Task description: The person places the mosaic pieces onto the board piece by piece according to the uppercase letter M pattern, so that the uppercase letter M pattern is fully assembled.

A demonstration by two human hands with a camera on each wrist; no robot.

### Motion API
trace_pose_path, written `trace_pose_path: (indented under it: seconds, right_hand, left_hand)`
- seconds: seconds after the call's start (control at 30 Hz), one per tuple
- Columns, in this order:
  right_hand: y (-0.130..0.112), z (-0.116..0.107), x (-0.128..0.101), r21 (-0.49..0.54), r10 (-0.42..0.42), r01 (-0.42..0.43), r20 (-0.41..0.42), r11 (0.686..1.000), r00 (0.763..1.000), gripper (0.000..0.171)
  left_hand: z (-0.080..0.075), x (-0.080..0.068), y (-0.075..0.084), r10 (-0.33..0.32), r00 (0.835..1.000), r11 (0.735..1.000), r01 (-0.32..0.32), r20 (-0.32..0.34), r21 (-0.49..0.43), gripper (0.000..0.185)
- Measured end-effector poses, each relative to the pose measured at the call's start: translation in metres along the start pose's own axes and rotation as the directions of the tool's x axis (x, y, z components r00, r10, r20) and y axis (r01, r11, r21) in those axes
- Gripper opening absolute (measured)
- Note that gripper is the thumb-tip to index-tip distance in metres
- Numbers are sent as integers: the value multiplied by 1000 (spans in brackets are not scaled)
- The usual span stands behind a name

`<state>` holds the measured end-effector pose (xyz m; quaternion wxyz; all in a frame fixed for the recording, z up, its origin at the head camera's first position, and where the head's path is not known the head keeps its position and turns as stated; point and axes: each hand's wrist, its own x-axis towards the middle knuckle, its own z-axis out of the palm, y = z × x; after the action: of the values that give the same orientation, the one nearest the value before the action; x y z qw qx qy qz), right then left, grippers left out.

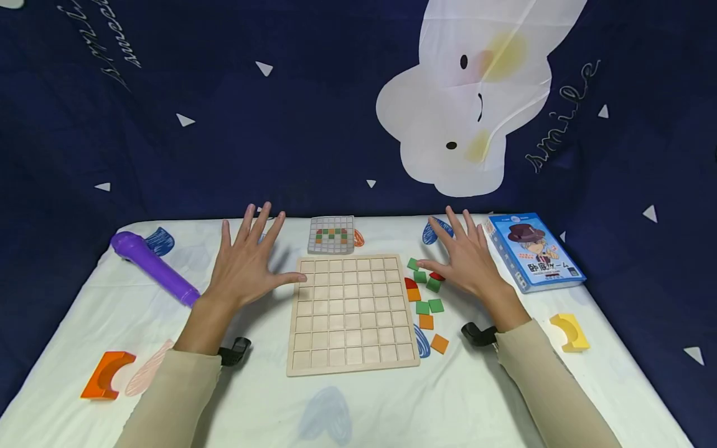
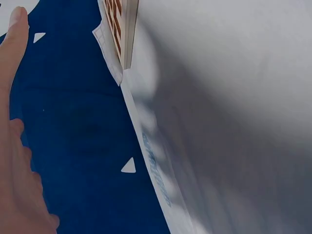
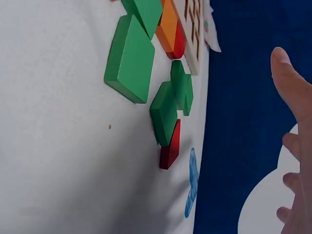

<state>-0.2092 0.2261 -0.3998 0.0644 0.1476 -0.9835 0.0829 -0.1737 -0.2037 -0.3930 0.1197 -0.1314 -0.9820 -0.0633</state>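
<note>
Both hands are raised over the table with fingers spread, holding nothing. My left hand (image 1: 243, 266) is at the left of a wooden grid board (image 1: 351, 371), its thumb overlapping the board's upper left edge in the head view. My right hand (image 1: 469, 260) hovers right of the board, beside a scatter of small tiles. Among these are green tiles (image 1: 436, 305), orange tiles (image 1: 439, 343) and red rounded pieces (image 1: 411, 283). In the right wrist view, a green tile (image 3: 130, 61) lies flat on the cloth, below the hand. Behind the board lies a small pattern card (image 1: 331, 249) showing coloured squares on a grid.
A purple microphone-shaped object (image 1: 157, 269) lies at the left, with an orange arch block (image 1: 106, 375) nearer. On the right are a blue game box (image 1: 536, 252) and a yellow arch block (image 1: 571, 333). A dark blue curtain (image 1: 280, 143) hangs behind the table.
</note>
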Motion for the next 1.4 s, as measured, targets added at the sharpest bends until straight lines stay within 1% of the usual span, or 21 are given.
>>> trace_pose_path:
  seconds: [0.17, 0.27, 0.37, 0.47, 0.57, 0.67, 0.83, 1.0, 1.17, 1.27, 1.4]
  right_hand:
    - [1, -2, -3, 64, -5, 3, 24, 998, 1000, 96]
    - [3, -5, -6, 138, 12, -20, 59, 990, 998, 91]
    - [5, -8, -9, 247, 33, -61, 114, 967, 993, 84]
    - [9, -7, -13, 355, 30, -84, 157, 931, 987, 74]
    - [14, -1, -16, 413, -12, -60, 169, 909, 986, 64]
    - [18, 5, -19, 443, -35, -50, 183, 895, 983, 56]
    - [24, 13, -23, 469, -43, -58, 201, 881, 979, 49]
    - [25, 17, -26, 479, -64, -39, 198, 877, 978, 41]
    - [24, 18, -25, 493, -95, -12, 191, 870, 977, 33]
    - [24, 18, -26, 499, -97, -13, 194, 866, 976, 29]
    - [25, 18, -27, 505, -86, -33, 212, 862, 974, 26]
  left_hand:
    - [0, -4, -1, 9, 999, 1000, -8, 51, -18, 128]
    - [-2, -9, 0, 25, 995, 996, -16, 98, -89, 129]
    - [-3, -16, 0, 58, 986, 984, -30, 154, -178, 131]
    - [-3, -24, 2, 91, 972, 972, -39, 219, -232, 133]
    - [-1, -30, 4, 118, 954, 964, -43, 277, -261, 135]
    - [2, -35, 7, 137, 936, 959, -43, 324, -280, 136]
    - [5, -42, 10, 152, 909, 948, -24, 387, -316, 138]
    - [8, -47, 13, 176, 892, 940, -27, 415, -340, 135]
    - [12, -50, 15, 195, 879, 942, -44, 436, -334, 125]
    - [13, -51, 17, 202, 878, 942, -53, 434, -333, 121]
    - [14, -50, 17, 213, 882, 936, -61, 421, -347, 118]
